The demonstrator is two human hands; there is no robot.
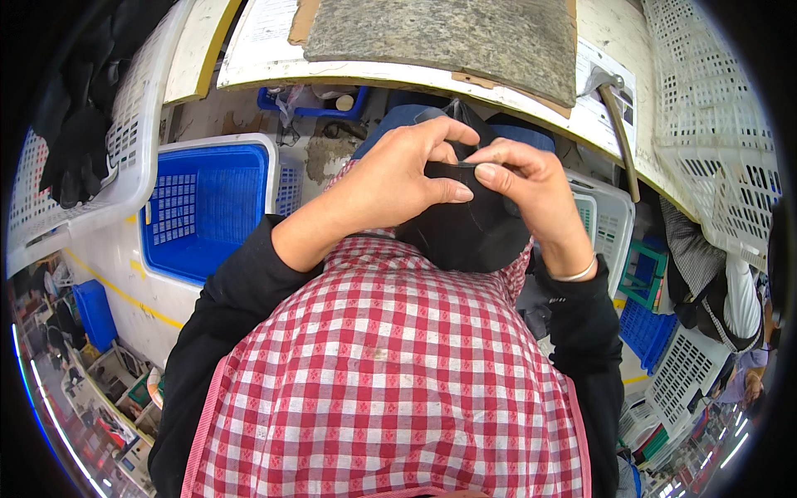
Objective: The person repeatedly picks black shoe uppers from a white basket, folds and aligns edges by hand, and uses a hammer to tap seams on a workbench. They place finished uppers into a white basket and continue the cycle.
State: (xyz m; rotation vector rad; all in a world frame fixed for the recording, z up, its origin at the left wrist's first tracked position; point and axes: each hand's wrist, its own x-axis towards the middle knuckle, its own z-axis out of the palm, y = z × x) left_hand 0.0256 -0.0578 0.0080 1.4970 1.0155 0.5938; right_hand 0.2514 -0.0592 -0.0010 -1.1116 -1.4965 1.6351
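A black, soft sheet-like piece (pixel 465 228), perhaps leather or fabric, hangs in front of my checked apron, above my lap. Its top edge is pinched by my left hand (pixel 415 166), thumb on the near face and fingers bent over behind. Close beside it, my right hand (pixel 527 178) grips the same edge between thumb and forefinger. The two thumbs point toward each other, a small gap apart. More black material shows behind the fingers; whether it is the same piece I cannot tell.
Ahead is a worktable with a worn grey board (pixel 440 37) and a hammer-like tool (pixel 616 124) at its right edge. A blue basket (pixel 207 207) stands at left, below a white basket (pixel 133 141) with black pieces. Another white basket (pixel 706 124) is at right.
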